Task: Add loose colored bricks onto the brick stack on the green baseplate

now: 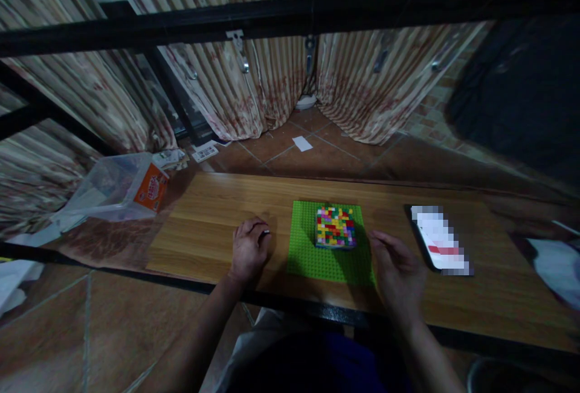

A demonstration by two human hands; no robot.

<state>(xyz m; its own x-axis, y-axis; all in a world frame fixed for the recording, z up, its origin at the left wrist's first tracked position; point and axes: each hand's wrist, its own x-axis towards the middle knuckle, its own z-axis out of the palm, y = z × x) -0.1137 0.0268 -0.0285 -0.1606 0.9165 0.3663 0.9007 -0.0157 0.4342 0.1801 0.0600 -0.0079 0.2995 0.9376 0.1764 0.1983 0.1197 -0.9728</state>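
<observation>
A multicoloured brick block [335, 226] was seen at centre frame on a green baseplate [312, 260]; judged light, rigid, best gripped by its sides. The left hand [249, 249] was curled empty, the right hand [396, 272] loosely spread, holding nothing.

Your table [217, 212] is wood-grain laminate, smooth, faint sheen. The baseplate [312, 254] is studded green plastic, matt; the block [335, 227] on it is multicoloured plastic. The bin [109, 188] is clear plastic. Cloth curtains [235, 97], ribbed. Black frame [290, 15] looks metal.
</observation>
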